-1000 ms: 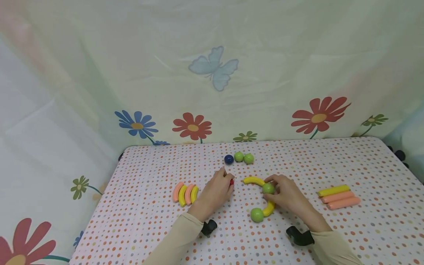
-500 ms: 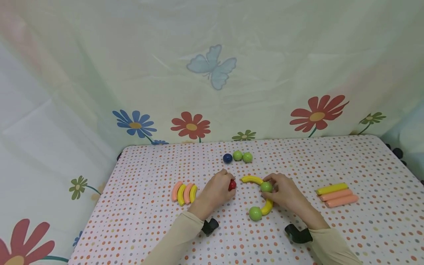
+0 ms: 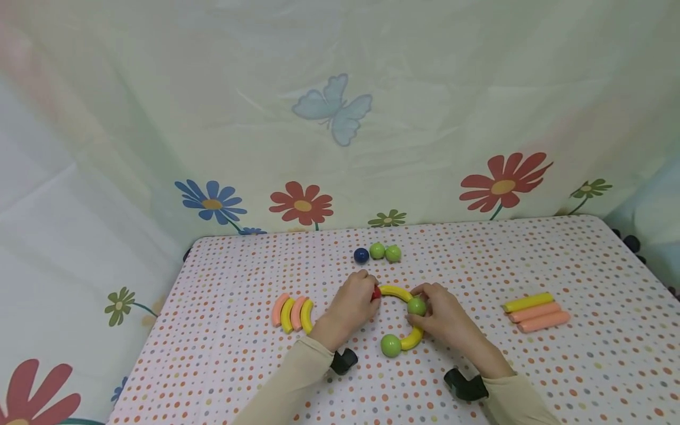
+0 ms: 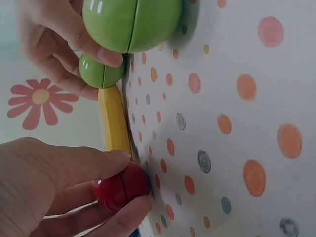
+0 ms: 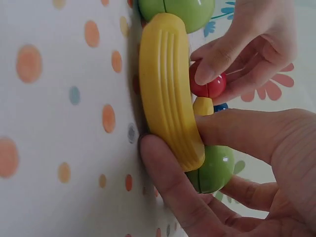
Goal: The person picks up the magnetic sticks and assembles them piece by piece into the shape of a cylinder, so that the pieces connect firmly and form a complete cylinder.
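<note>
My left hand (image 3: 350, 304) pinches a red ball (image 4: 121, 186) between thumb and fingers, at the far left end of a yellow curved piece (image 3: 395, 291). In the left wrist view, the ball meets that piece's end. My right hand (image 3: 443, 313) grips a green ball (image 3: 417, 306), thumb and fingers on either side. This ball sits between the far yellow piece and a second, nearer yellow curved piece (image 5: 170, 89). At the near piece's other end is another green ball (image 3: 391, 346). Together these parts form an open curve on the table, partly covered by my fingers.
A dark blue ball (image 3: 361, 255) and two green balls (image 3: 385, 252) lie at the back. Pink and yellow curved pieces (image 3: 292, 313) stand in a row at left. Straight yellow and pink sticks (image 3: 536, 313) lie at right on the dotted tablecloth (image 3: 228, 354).
The curve of balls and yellow pieces has slid left with my right hand. My left hand has brought the red ball slightly right, closing the gap to the far yellow piece.
</note>
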A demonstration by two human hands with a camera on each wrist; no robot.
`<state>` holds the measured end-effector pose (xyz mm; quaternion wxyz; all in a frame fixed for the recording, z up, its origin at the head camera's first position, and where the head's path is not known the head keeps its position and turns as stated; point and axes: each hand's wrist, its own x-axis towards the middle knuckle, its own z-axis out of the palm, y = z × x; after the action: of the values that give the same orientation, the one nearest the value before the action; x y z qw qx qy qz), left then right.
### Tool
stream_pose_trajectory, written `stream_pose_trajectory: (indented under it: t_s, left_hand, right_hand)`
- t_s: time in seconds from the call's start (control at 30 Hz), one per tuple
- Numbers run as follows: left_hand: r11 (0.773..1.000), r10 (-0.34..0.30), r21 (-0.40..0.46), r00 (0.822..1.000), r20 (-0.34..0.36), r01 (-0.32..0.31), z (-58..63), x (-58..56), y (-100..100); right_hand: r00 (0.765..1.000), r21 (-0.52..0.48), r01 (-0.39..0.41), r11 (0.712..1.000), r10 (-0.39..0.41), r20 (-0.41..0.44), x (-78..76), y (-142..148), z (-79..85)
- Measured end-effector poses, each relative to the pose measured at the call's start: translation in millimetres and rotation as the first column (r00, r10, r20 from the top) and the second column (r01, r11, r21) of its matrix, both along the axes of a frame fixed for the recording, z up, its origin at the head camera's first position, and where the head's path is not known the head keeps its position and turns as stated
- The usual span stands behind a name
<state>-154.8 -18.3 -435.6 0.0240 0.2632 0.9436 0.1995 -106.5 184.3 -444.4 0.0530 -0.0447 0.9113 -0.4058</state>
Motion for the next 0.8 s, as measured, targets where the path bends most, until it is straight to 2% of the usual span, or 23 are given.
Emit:
stream_pose_trajectory:
  t_s: [0.2,0.4,0.57,0.63,0.8]
  left_hand:
    - [0.999,0.021,0.030,0.998,0.061,-0.023,2.5,0.4,-6.4]
    - [0.991,0.105,0.078,0.990,0.092,-0.113,5.3,6.5,-19.7]
    - [0.972,0.204,0.101,0.976,0.079,-0.212,13.4,11.6,-41.7]
    - [0.963,0.247,0.097,0.968,0.048,-0.251,15.7,13.7,-50.3]
    - [0.929,0.359,0.104,0.933,-0.031,-0.354,14.4,22.5,-70.4]
  right_hand:
    - [1.000,0.024,-0.012,1.000,0.012,0.002,-2.5,-4.5,0.8]
    - [0.999,0.082,-0.043,0.996,0.045,-0.021,-11.9,-5.8,3.5]
    - [0.993,0.051,-0.107,0.993,0.110,-0.041,-24.4,-5.4,2.7]
    - [0.991,0.040,-0.130,0.991,0.131,-0.034,-28.6,-5.7,1.8]
    - [0.990,0.054,-0.137,0.989,0.138,-0.022,-35.5,-9.9,-1.1]
